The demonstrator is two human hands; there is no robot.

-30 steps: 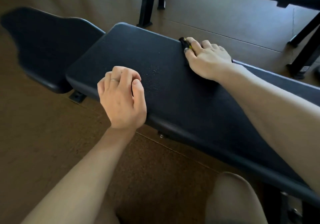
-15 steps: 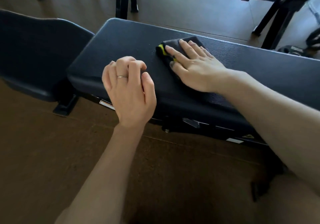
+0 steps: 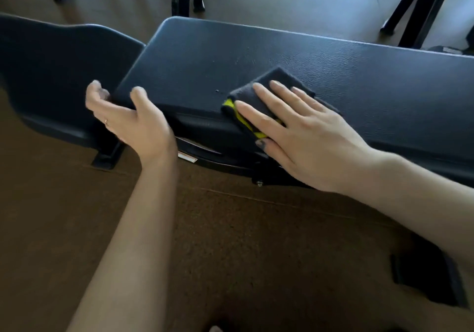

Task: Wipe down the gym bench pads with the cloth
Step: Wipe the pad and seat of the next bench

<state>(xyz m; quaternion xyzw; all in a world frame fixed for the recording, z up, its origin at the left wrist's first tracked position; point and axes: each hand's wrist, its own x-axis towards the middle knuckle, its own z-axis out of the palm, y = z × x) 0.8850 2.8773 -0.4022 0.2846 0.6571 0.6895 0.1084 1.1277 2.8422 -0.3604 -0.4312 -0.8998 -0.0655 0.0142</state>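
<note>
Dark cloth [image 3: 259, 96] lies under the flat, open right hand [image 3: 305, 137] at the pad [image 3: 359, 80] edge; left hand [image 3: 133, 121] open. It might slip off.

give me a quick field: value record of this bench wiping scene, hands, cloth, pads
task stage: wiping under way on the long pad
long pad: dark, textured, small specks near its middle
cloth: dark with yellow-green edge, folded, lying at the pad's near edge
right hand: flat, fingers spread, pressing on the cloth
left hand: open, at the long pad's left corner, holds nothing; contact unclear
ring: on a left-hand finger
second pad: to the left, no cloth on it
floor: brown
</note>
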